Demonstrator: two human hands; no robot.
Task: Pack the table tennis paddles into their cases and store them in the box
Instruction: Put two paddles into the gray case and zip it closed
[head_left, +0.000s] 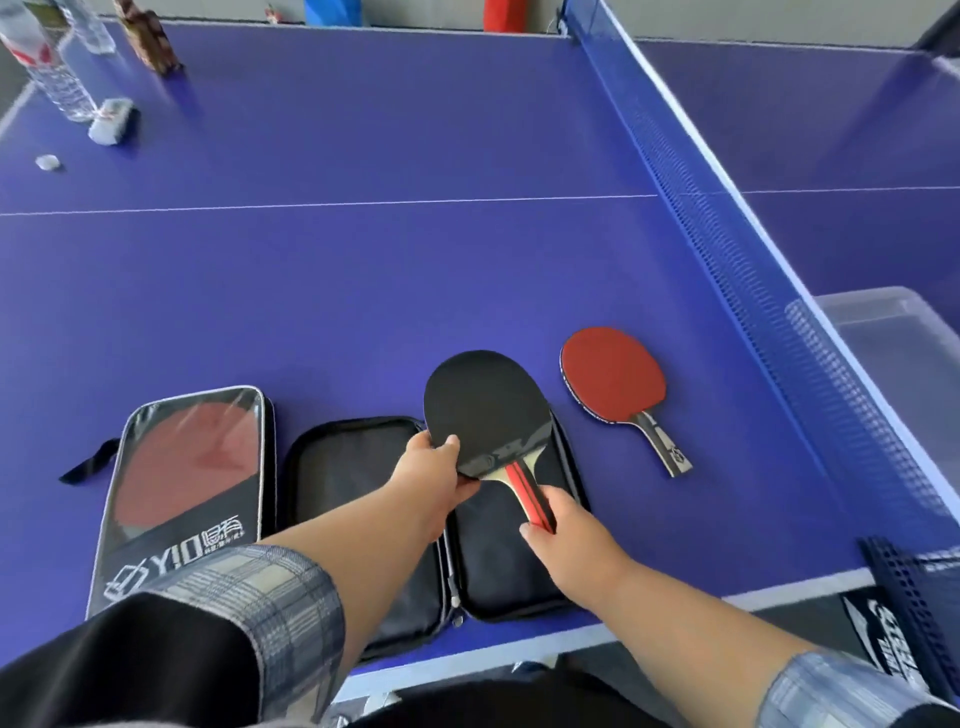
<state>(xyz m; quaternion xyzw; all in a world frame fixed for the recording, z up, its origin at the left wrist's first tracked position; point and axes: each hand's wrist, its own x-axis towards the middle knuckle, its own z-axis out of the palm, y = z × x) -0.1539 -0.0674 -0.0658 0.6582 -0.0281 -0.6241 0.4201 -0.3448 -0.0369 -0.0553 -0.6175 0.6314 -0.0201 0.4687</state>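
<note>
Both hands hold one paddle. The left hand (432, 474) pinches the edge of the round part of the black paddle (488, 410), thumb on top and fingers under it. The right hand (563, 527) is curled around its red and black handle (530, 493). The paddle is held just over the right half of the open case (343, 478), with its round end poking past the far edge of the case. This black case lies flat and spread wide on the tabletop (363, 286), close to the near edge. Just to its left lies a closed case (187, 519) with a see-through front, and a red paddle inside it (192, 462) shows through. A black strap (85, 462) sticks out from its left side. To the right of the open case, another red paddle (613, 382) lies flat on the tabletop, red side up, with its handle pointing toward the person. It touches neither case. The blue net (727, 234) runs along the right side. Behind the net, a clear plastic box (893, 332) sits low on the far right. Far away at the top left stand water bottles (57, 78), with a small white thing (48, 162) near them. Checked sleeves (260, 587) are rolled up on both arms.
</note>
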